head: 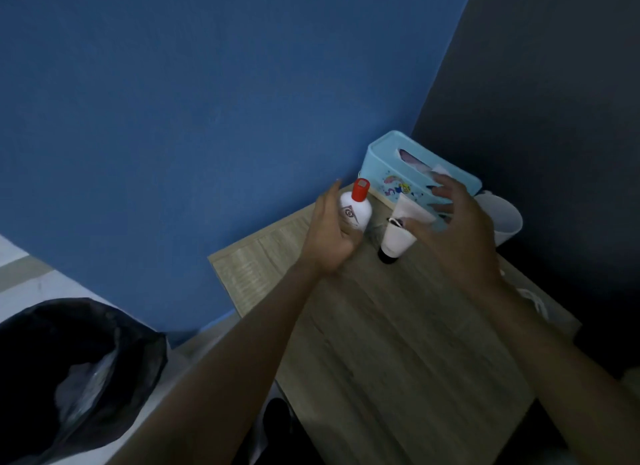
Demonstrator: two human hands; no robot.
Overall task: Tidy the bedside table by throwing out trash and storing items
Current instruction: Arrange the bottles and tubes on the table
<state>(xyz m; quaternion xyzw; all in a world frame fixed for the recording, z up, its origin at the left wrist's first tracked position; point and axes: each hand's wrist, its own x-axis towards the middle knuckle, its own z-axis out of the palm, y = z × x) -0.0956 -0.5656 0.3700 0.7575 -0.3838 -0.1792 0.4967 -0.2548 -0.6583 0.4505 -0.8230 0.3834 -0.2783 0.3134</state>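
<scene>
The left hand [329,236] was wrapped around a white bottle [355,212] with a red cap [360,189], holding it upright just above the far edge of the wooden bedside table [398,343]. The right hand [457,232] hovered with fingers spread wide, holding nothing, over a white tube [398,238] standing on its black cap. Behind them sat a light blue tissue box [384,163]. A bin with a black bag [69,378] stood on the floor to the left.
</scene>
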